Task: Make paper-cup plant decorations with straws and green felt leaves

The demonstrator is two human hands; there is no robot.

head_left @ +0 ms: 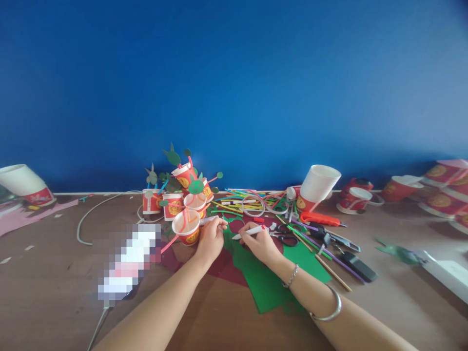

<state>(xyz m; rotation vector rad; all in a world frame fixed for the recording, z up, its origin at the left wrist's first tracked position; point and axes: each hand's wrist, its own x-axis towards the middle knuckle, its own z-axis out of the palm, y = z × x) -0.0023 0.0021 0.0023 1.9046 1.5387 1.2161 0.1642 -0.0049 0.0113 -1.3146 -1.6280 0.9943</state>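
Landmark: green paper sheet (292,265). Right hand (260,243) grasps white, red-ended marker (237,237) above sheet's far end; left hand (212,239) alongside, grip unclear. Risk: leftward elbowing could tip red-and-white paper cup (190,238). Black-handled scissors (283,237) crowd sheet's right; brown tabletop (208,319) extends nearside.

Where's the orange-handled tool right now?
Head view, on the table right of the right hand: the orange-handled tool lies just in front of the tall stack of white-and-red cups.
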